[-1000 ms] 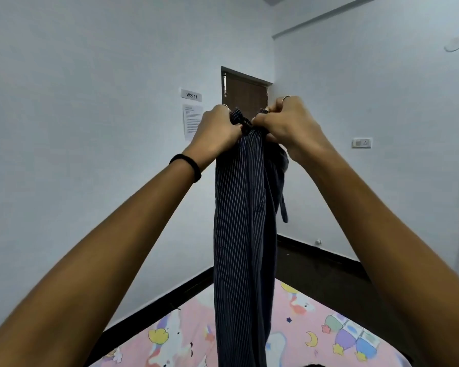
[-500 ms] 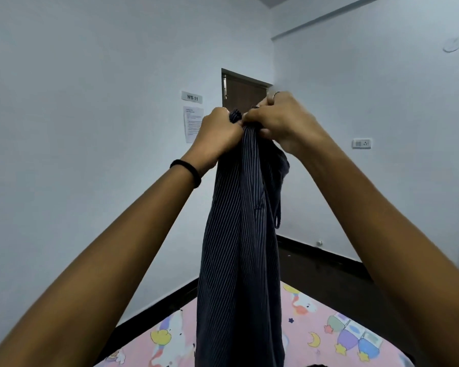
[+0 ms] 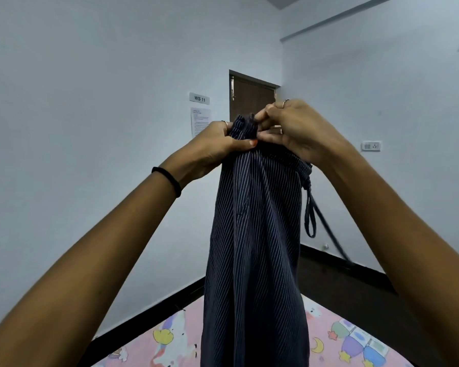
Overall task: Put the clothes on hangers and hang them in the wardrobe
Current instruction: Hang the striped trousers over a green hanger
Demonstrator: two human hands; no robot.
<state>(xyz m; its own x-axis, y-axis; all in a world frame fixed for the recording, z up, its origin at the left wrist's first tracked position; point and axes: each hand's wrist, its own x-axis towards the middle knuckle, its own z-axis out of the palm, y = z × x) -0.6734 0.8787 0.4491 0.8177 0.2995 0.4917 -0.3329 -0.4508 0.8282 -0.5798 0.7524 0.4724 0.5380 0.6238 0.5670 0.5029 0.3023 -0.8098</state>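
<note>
A dark navy pinstriped garment point(image 3: 252, 247) hangs straight down in front of me, held up at arm's length by its bunched top edge. My left hand point(image 3: 215, 147) grips the top edge from the left, thumb pressed on the cloth. My right hand point(image 3: 289, 128) pinches the same edge from the right with its fingertips. A drawstring loop point(image 3: 310, 215) dangles from the garment's right side. No hanger and no wardrobe are in view.
Below lies a bed with a pink cartoon-print sheet point(image 3: 355, 343). A brown door point(image 3: 252, 99) stands in the far corner, with a "WS 11" sign point(image 3: 199, 98) and a paper notice to its left. A wall socket point(image 3: 371, 146) is on the right wall. The floor is dark.
Both hands have dropped a little with the garment. My right hand has shifted from a full grasp to a fingertip pinch on the top edge, and the drawstring now swings out to the right.
</note>
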